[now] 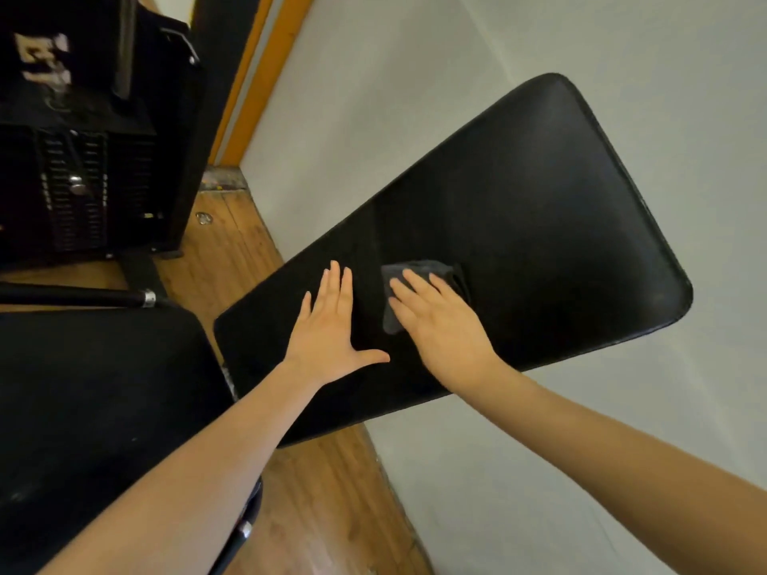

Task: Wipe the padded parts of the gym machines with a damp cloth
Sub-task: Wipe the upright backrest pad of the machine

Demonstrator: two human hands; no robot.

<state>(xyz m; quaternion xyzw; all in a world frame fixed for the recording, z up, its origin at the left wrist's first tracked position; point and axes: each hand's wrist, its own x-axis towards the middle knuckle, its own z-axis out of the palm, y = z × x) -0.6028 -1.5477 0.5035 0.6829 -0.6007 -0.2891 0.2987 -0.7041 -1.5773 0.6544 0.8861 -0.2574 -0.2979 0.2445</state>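
Here the right hand [440, 321] is pressing flat, fingers straight, on the dark cloth [419, 276], lying mid-pad at 3 o'clock from the spread left hand [332, 329]. Looking soft and light, the cloth is probably sliding easily over the firm, smooth backrest pad [539, 209].

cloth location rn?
Head view, center: the dark cloth lies on the black back pad, pressed flat under the right hand, with the left hand just beside it.

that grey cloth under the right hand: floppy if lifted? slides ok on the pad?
Probably floppy: the cloth lies folded and creased under the flat right hand. It likely slides easily, since the black back pad looks smooth. Likely light, thin fabric.
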